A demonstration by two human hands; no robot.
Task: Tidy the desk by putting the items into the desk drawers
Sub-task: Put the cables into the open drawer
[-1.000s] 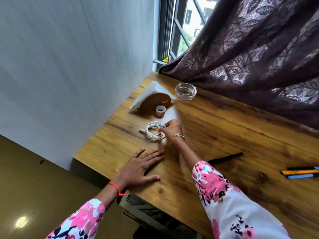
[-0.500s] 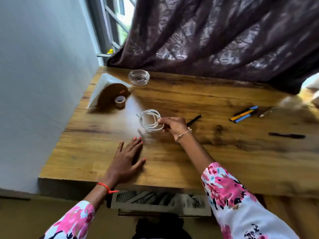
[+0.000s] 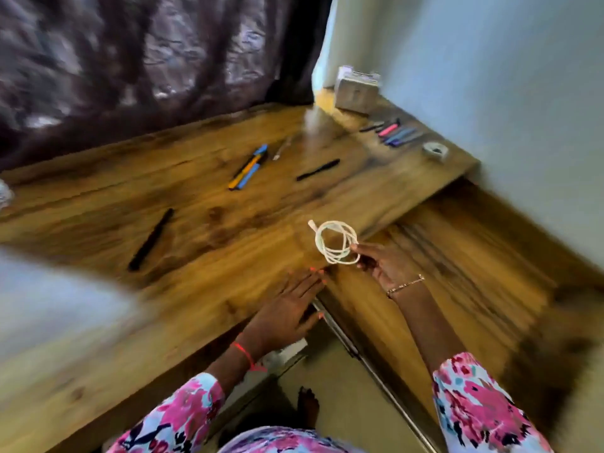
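Observation:
My right hand (image 3: 384, 264) pinches a coiled white cable (image 3: 336, 241) and holds it in the air above the desk's right front corner. My left hand (image 3: 291, 308) lies flat with fingers spread on the wooden desk top (image 3: 196, 243) at its front edge. Beneath and right of the desk stands a lower wooden unit (image 3: 457, 273) with a metal rail (image 3: 359, 358) along its edge. On the desk lie a black pen (image 3: 151, 239), another black pen (image 3: 318, 170) and a bunch of blue and orange pens (image 3: 250, 166). The view is blurred.
At the far right corner sit a small grey box (image 3: 358, 89), several coloured markers (image 3: 394, 132) and a tape roll (image 3: 434, 150). A dark curtain (image 3: 147, 53) hangs behind the desk and a pale wall (image 3: 523, 93) closes the right side. My bare foot (image 3: 307, 405) is on the floor.
The view has swung to the right along the desk. My right hand has lifted the white cable off the desk and carried it right; my left hand has slid along the front edge.

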